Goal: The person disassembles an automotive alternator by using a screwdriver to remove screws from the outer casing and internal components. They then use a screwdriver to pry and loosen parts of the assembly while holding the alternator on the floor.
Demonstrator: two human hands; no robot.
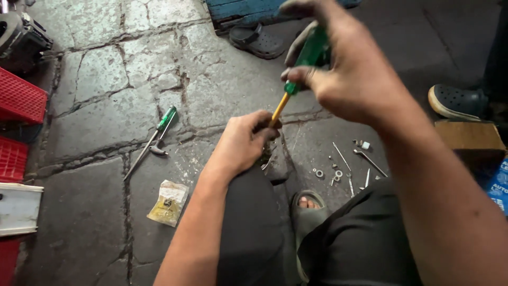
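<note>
Right hand (349, 74) wrapped round a green-handled screwdriver (301, 69), yellow shaft angled down into the left hand (246, 140). Left fingers closed over a small, mostly hidden part, steadied on the knee. Loose washers (328, 173) near on stone floor (100, 122); second screwdriver (151, 142) well apart.

The scene is seen through a single camera worn on the head and aimed steeply down past the knees onto a cracked stone floor (106, 106). The right hand (360, 79) is caught very near the lens, large in the upper centre of the frame, and the left hand (243, 143) is seen a little farther off at the centre. Both forearms are cut by the lower edge. The ground is viewed from close range, with red crates (18, 100) clipped at the left edge and a grey clog (457, 100) at the right. No second view is given, so no overlap exists.
</note>
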